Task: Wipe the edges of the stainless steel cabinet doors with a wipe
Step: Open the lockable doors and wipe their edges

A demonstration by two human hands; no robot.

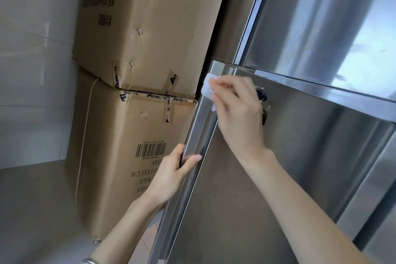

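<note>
A: Where is the wipe point(206, 88)?

B: Under the fingertips of the right hand point(233, 111) — a white folded piece, pressed against the left edge of the lower door point(289, 178), just below that door's top corner. The fingers are bent over it and the thumb closes in from beneath, so the hand has hold of it.

A: And the left hand point(171, 176)?

B: Lower on the same edge, well below the right hand. Its fingers are wrapped round behind the edge and the thumb lies across the front, a full grip on the door. The door seems to stand a little away from the cabinet body.

A: What is near the right hand?

B: Just right of its knuckles there is a lock point(260, 93) with keys point(265, 113) hanging from it, partly hidden by the hand. Above the hand is the upper door point(321, 28), its steel catching the light.

A: And on the other side?

B: Left of both hands are two taped cardboard boxes — the upper box point(150, 28) sits on the lower box point(115, 135), whose barcode point(151, 149) is just above the left hand's fingers. Beyond them is a pale tiled wall point(32, 49). A silver bracelet point(90, 261) shows on the left wrist.
</note>
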